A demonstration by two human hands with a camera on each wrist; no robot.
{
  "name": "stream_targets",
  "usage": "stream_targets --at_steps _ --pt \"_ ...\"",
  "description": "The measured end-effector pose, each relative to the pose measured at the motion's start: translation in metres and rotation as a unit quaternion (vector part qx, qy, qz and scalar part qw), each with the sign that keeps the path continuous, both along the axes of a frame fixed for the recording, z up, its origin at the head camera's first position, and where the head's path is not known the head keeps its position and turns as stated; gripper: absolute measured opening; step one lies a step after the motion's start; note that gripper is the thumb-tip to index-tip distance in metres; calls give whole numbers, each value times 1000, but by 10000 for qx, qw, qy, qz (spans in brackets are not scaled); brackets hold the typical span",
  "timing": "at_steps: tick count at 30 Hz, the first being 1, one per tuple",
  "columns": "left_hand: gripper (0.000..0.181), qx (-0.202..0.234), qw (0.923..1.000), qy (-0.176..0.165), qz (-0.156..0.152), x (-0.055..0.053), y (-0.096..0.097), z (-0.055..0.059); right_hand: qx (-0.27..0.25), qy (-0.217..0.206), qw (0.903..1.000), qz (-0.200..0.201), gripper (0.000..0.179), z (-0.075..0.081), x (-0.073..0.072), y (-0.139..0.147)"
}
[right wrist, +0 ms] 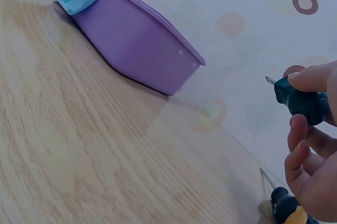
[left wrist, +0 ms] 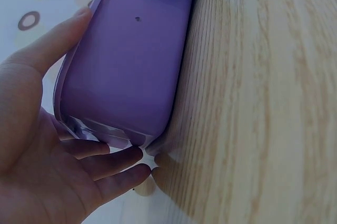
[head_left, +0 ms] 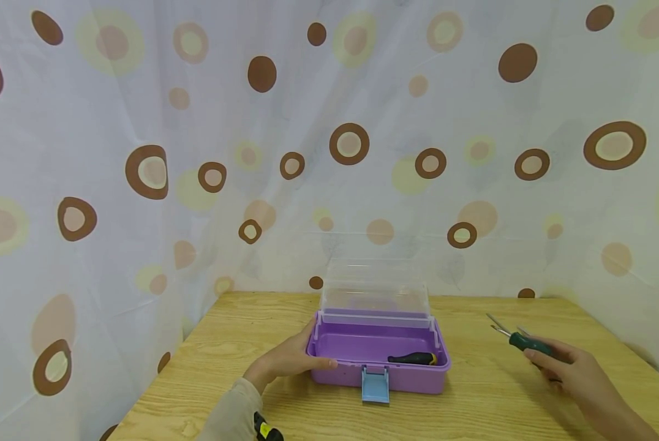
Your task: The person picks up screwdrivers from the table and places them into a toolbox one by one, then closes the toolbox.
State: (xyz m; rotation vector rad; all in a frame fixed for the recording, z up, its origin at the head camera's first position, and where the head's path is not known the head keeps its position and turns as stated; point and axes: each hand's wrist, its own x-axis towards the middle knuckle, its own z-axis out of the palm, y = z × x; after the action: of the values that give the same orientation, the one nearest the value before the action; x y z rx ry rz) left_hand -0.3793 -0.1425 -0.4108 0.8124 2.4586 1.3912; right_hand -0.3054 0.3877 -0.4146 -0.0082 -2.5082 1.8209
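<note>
A purple toolbox (head_left: 348,378) with its clear lid (head_left: 373,285) raised stands on the wooden table. My left hand (head_left: 291,358) rests around its front left corner. The thumb lies along the front rim, and the loosely extended fingers touch the left end (left wrist: 31,155). Inside the box lies a black-and-yellow screwdriver (head_left: 414,359). To the right of the box, my right hand (head_left: 574,370) pinches a dark green screwdriver (head_left: 530,346) by its handle. Near that hand is another dark-handled screwdriver (right wrist: 284,203), partly out of frame in the right wrist view.
A light blue latch (head_left: 375,387) hangs down from the box front. At the near table edge, by the left sleeve, is a black-and-yellow object (head_left: 266,429), cut off by the frame. A dotted curtain (head_left: 384,184) hangs behind the wooden table (head_left: 225,331).
</note>
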Motion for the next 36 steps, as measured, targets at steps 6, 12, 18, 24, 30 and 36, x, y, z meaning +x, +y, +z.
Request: stream_targets --at_steps 6,12,18,24,30,36 --pt "118 12 10000 5 -3 0 0 0 -534 -69 9985 115 15 3 -1 -1" --pt "117 20 10000 6 -45 1 0 1 -744 54 9967 329 22 6 -2 -3" --pt "118 -2 10000 -9 15 0 0 0 -757 184 9956 527 27 9 -2 -9" --pt "117 15 10000 -7 1 -1 0 -2 -849 115 9948 555 26 14 -4 -18" --pt "117 14 10000 -2 12 -1 0 -1 -1107 137 9913 695 25 17 -8 -29" --pt "119 -39 10000 39 37 0 0 0 -1157 103 9905 736 23 17 -14 -40"
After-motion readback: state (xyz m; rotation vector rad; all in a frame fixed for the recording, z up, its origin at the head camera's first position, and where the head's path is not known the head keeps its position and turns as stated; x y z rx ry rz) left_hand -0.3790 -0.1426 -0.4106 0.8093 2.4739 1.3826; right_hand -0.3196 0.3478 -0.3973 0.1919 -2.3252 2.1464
